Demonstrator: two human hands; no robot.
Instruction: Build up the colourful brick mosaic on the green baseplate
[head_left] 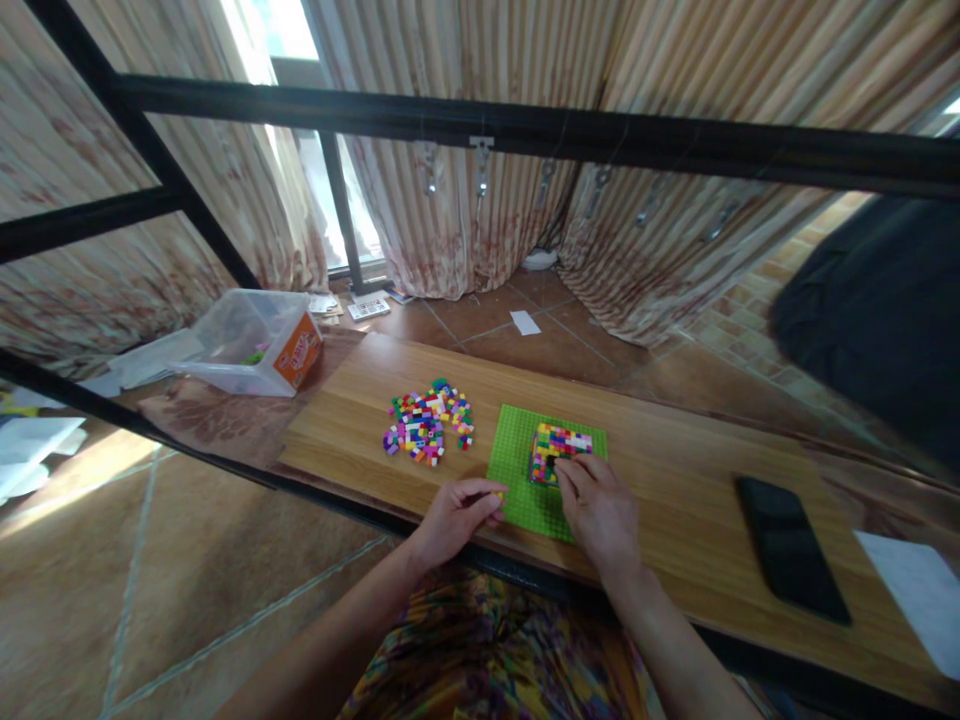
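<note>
A green studded baseplate lies on the wooden board, carrying a low block of many-coloured toy bricks. My right hand reaches over the block's near right side, thumb and fingers pinched at its top; whatever they grip is hidden. At the plate's left edge my left hand is closed, with a small yellow toy brick between thumb and fingertips. Left of the plate spreads a loose pile of small coloured toy bricks.
A clear plastic bin with an orange label stands at the board's left end. A black phone and a white paper lie on the right. Black metal bars cross beyond the board, with curtains behind them.
</note>
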